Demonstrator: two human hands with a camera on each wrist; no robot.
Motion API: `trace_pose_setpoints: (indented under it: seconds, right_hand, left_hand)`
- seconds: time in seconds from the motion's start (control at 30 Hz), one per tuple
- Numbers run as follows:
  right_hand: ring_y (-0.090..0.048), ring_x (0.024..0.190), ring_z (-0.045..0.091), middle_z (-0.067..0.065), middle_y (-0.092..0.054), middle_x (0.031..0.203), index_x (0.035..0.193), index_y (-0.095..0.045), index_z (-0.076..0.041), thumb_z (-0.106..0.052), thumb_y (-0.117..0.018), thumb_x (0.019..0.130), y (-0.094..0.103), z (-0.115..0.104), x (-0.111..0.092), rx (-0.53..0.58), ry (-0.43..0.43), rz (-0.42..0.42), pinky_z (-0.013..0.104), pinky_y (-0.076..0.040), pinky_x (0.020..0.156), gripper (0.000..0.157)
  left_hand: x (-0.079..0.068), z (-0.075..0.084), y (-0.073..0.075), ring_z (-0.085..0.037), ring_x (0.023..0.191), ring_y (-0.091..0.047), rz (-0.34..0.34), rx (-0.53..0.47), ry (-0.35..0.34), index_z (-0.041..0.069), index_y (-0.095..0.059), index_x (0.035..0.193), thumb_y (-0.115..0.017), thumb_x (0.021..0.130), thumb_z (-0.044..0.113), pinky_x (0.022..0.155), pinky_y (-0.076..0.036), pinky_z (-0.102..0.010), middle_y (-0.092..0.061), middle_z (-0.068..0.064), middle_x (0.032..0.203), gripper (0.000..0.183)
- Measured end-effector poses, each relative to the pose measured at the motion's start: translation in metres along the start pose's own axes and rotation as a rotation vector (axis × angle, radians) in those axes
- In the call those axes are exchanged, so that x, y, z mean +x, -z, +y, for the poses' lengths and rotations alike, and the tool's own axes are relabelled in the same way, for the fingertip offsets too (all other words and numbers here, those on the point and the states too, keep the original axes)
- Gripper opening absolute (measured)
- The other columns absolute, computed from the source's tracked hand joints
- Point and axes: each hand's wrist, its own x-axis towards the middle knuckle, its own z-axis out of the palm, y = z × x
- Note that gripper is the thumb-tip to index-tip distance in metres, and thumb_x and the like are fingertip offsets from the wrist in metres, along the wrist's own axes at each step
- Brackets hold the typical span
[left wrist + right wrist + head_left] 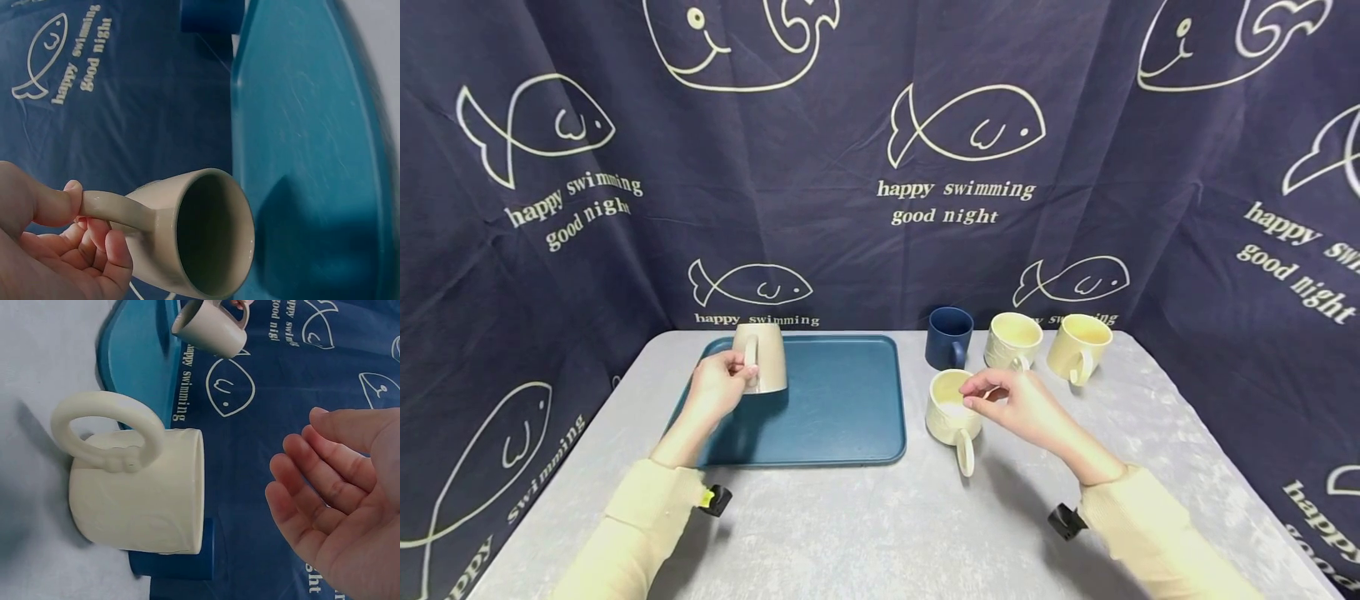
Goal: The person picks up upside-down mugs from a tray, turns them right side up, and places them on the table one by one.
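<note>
My left hand (717, 385) pinches the handle of a beige mug (769, 360) between thumb and fingers. That mug hangs mouth down over the left part of a teal tray (842, 404); in the left wrist view its dark inside (209, 234) faces the tray surface. My right hand (1028, 410) hovers above an embossed cream mug (946, 421) that stands upright on the table, right of the tray. Its fingers are loosely bent and hold nothing, and the right wrist view shows a gap between them and the cream mug's rim (199, 487).
Behind the cream mug stand a navy mug (946, 337), another embossed cream mug (1011, 342) and a pale yellow mug (1075, 348), all upright in a row. A dark blue cloth (850, 208) with fish drawings hangs around the grey table (850, 533).
</note>
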Motion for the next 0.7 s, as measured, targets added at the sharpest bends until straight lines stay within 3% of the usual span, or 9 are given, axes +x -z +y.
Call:
trace_pose_setpoints:
  seconds: [0.47,0.7]
  right_hand:
    - [-0.062,0.072,0.003,0.0,-0.07,0.084,0.09,-0.071,-0.007,-0.002,-0.074,0.077,0.009,-0.014,0.014,-0.019,0.082,0.075,0.022,-0.054,0.066,0.014]
    - [-0.062,0.072,0.003,-0.003,-0.07,0.086,0.092,-0.071,-0.011,-0.004,-0.075,0.077,0.011,-0.026,0.019,-0.027,0.105,0.124,0.021,-0.053,0.065,0.016]
  left_hand:
    - [-0.004,0.035,0.005,-0.014,0.064,-0.051,-0.016,-0.044,-0.07,-0.001,-0.065,0.084,-0.065,0.086,0.01,0.061,-0.041,-0.027,-0.063,-0.007,0.072,0.01]
    - [-0.009,0.049,0.005,-0.013,0.062,-0.051,-0.036,-0.099,-0.112,-0.002,-0.066,0.086,-0.065,0.086,0.006,0.059,-0.041,-0.026,-0.064,-0.009,0.073,0.008]
